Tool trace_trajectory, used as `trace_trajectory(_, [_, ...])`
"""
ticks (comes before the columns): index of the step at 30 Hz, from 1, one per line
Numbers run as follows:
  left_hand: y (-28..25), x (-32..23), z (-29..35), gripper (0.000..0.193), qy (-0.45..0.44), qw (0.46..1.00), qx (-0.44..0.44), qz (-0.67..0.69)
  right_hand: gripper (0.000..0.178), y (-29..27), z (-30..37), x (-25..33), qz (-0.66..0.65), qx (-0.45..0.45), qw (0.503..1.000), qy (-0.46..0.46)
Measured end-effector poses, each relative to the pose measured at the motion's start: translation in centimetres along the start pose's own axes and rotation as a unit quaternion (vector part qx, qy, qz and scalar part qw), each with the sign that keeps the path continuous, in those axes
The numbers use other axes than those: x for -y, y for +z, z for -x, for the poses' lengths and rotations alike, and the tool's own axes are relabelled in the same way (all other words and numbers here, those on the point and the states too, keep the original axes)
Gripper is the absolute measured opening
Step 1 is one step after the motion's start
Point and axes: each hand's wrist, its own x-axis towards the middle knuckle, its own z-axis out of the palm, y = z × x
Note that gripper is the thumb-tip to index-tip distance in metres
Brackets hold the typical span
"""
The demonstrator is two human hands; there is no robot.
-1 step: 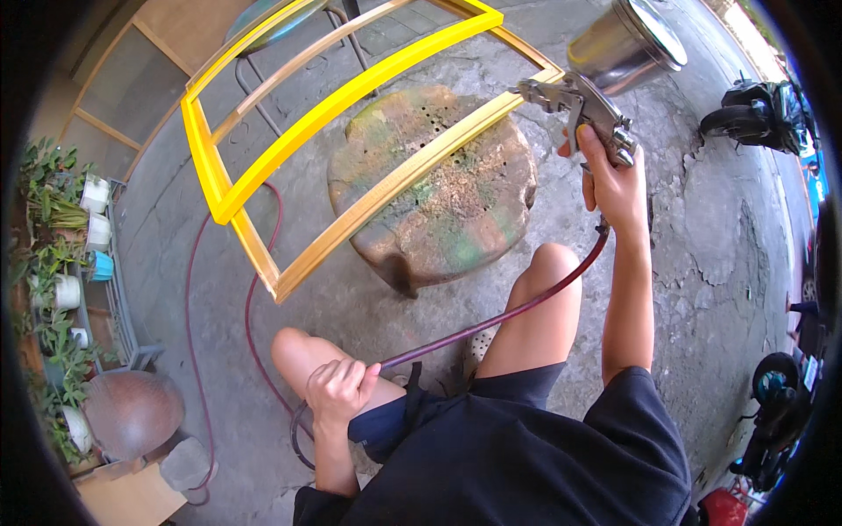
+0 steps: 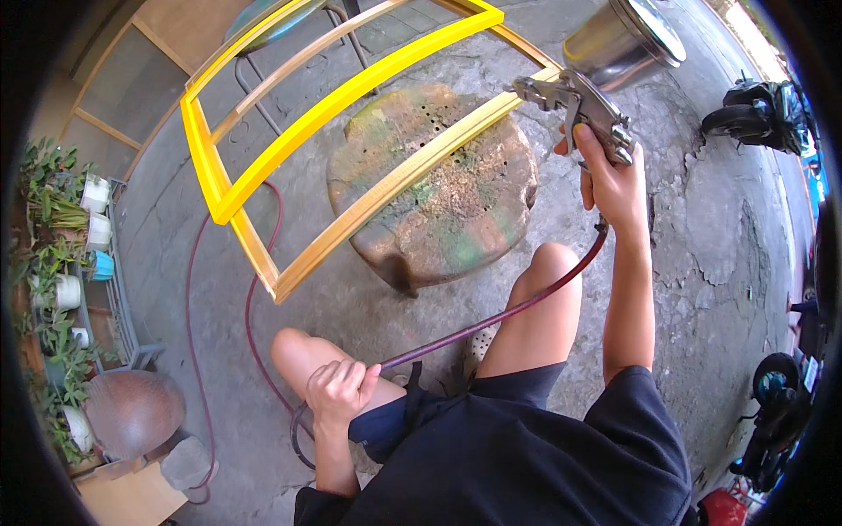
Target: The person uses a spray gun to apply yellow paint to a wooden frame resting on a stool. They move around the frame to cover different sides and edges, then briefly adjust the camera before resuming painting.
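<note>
My right hand (image 2: 610, 175) is wrapped round the grip of a metal spray gun (image 2: 586, 107) with a silver paint cup (image 2: 614, 44) on it. The nozzle points left, close to the right end of a wooden frame (image 2: 399, 188). That frame is partly bright yellow (image 2: 342, 101) and partly bare-looking wood, and it stands tilted above a round, paint-stained stool-like block (image 2: 447, 188). A dark red hose (image 2: 491, 322) runs from the gun's grip down to my left hand (image 2: 340, 390), which is closed around it over my left thigh.
More hose (image 2: 248, 320) loops over the grey concrete floor at left. Potted plants (image 2: 66, 289) line a rack on the left, with a brown rounded object (image 2: 132, 412) below. A metal-legged stool (image 2: 254, 83) is behind the frame. Motorbikes (image 2: 750, 114) stand at right.
The spray gun and its cup have shifted very slightly to the left. My left hand and the frame look the same.
</note>
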Motion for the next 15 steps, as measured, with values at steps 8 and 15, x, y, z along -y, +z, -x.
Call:
trace_trajectory(8, [1.4,-2.9,-2.8,0.033,0.040,0.999,-0.023,0.025,0.051,-0.8,-10.1,-5.2,0.209,-0.145,0.961,-0.113])
trace_trajectory(15, [2.5,-4.5,-4.8,0.034,0.067,0.995,-0.048,0.062,0.052,-2.1,-15.2,-7.2,0.204,-0.248,0.943,-0.084])
